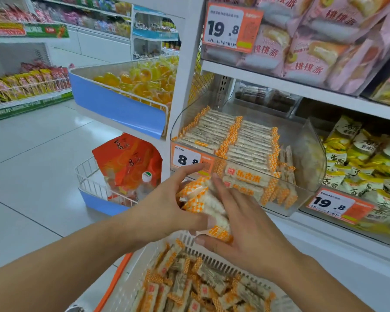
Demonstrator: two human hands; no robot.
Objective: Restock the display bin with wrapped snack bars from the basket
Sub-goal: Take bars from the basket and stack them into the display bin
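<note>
Open top of the clear display bin [311,140], with free room above its rows of snack bars [245,143] up to the white shelf [302,86] overhead. The bin's transparent front wall, bearing a price tag [190,159], stands just beyond the left hand [167,206] and right hand [243,224], which together hold a bundle of bars [203,199] above the white basket [189,240]. On the left, a blue-fronted wire bin [119,104] juts into the aisle over open floor [32,154].

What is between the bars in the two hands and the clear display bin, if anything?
Nothing visible blocks the way. The left hand and right hand hold a bundle of wrapped bars just in front of the clear display bin. Its top is open, with free space beside the stacked rows on the right. The bundle must only rise over the front wall.
</note>
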